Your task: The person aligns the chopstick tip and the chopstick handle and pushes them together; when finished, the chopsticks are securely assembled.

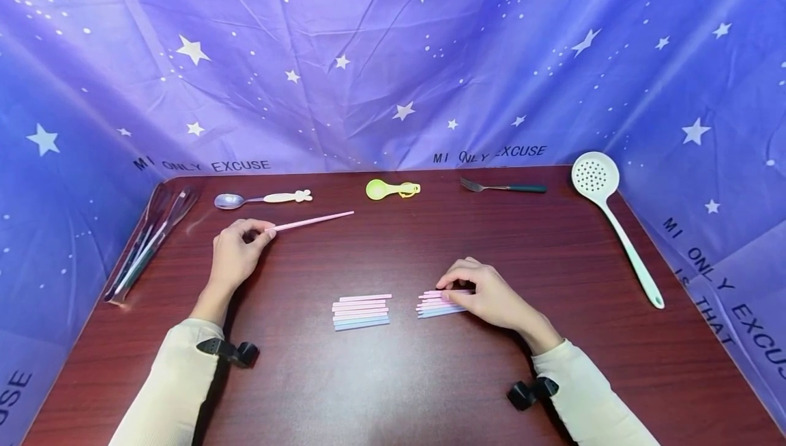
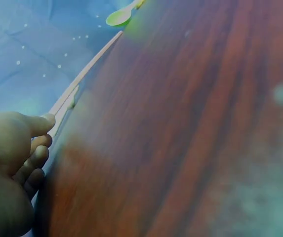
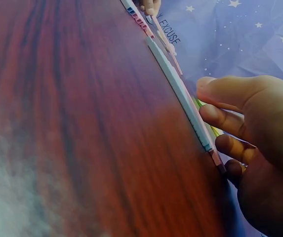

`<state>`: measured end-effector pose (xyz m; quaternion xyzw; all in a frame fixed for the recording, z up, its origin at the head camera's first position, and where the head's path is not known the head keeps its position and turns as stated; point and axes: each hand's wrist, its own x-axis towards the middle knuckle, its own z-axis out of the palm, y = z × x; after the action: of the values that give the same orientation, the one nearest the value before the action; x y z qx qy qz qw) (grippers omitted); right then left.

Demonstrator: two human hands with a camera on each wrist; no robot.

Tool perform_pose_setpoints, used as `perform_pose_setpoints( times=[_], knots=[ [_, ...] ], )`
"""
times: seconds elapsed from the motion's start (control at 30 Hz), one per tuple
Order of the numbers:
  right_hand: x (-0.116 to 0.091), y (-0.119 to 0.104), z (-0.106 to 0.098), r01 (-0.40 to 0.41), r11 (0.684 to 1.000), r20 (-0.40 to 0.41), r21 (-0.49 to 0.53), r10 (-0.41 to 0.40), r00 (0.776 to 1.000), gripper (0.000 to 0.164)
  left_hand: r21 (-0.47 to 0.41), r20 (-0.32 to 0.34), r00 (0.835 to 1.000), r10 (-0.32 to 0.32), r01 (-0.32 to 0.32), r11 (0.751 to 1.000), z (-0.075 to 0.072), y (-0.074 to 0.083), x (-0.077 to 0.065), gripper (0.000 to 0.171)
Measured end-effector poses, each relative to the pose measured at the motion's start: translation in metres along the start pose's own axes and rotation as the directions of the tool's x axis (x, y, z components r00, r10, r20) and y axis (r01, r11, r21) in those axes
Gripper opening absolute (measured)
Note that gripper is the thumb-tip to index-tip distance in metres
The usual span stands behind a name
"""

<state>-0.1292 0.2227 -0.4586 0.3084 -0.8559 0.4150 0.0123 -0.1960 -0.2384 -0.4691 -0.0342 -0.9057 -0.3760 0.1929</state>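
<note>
My left hand (image 1: 236,255) pinches one end of a pink stick (image 1: 313,220), slim and straight like a chopstick, between thumb and fingers. Its free end points right over the table, and the left wrist view shows the pink stick (image 2: 84,71) running toward the green spoon. The right hand (image 1: 485,296) is at a row of pink and blue sticks (image 1: 432,309), its thumb and fingertips right at the pink ones and partly covering them. In the right wrist view a gap shows between its thumb and index finger. Left of that row lies a second row of pink and blue sticks (image 1: 361,311).
Along the back of the table (image 1: 393,391) lie a spoon with a white handle (image 1: 279,197), a yellow-green measuring spoon (image 1: 383,189) and a fork (image 1: 503,187). A white skimmer (image 1: 623,228) is at the right edge. Clear-packed utensils (image 1: 147,248) lie at the left.
</note>
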Motion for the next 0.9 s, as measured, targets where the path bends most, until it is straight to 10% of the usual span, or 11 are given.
perform_pose_setpoints(
  times=[0.9],
  knots=[
    [-0.001, 0.000, 0.004, -0.003, 0.999, 0.015, -0.047, 0.004, 1.000, 0.015, -0.018, -0.014, 1.000, -0.007, 0.007, 1.000, 0.002, 0.013, 0.001, 0.016]
  ],
)
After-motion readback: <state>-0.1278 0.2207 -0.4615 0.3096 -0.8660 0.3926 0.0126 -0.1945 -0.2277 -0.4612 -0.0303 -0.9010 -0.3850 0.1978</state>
